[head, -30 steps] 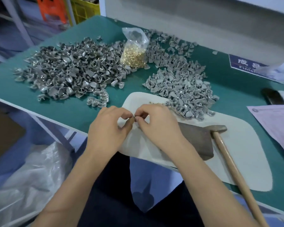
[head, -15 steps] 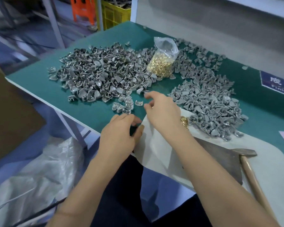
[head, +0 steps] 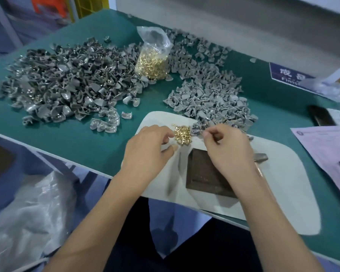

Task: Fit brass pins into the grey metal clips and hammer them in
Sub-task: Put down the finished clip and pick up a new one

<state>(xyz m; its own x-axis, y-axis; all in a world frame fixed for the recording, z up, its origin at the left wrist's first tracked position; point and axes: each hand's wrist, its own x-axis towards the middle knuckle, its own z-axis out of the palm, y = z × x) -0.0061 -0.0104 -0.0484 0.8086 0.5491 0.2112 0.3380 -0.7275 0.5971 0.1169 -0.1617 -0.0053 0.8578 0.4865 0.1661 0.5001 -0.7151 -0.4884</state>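
Observation:
A small heap of loose brass pins (head: 183, 134) lies on the white mat (head: 283, 185). My left hand (head: 147, 152) reaches it from the left, with bent fingertips at the heap's edge and the thumb apart; I see nothing held in it. My right hand (head: 226, 150) is curled, and its thumb and forefinger pinch a grey clip (head: 197, 128) at the near edge of the light grey clip pile (head: 210, 95). A dark metal block (head: 202, 173) sits just below both hands. The hammer head (head: 260, 157) pokes out behind my right wrist; its handle is hidden.
A large pile of darker clips (head: 67, 85) covers the left of the green table, with a short row of clips (head: 106, 122) at its near edge. A plastic bag of brass pins (head: 153, 61) stands between the piles. A pink paper (head: 326, 150) and a black object (head: 320, 117) lie at the right.
My right hand has swung from the row of clips on the left back to the light clip pile. My left hand has moved up to the pin heap.

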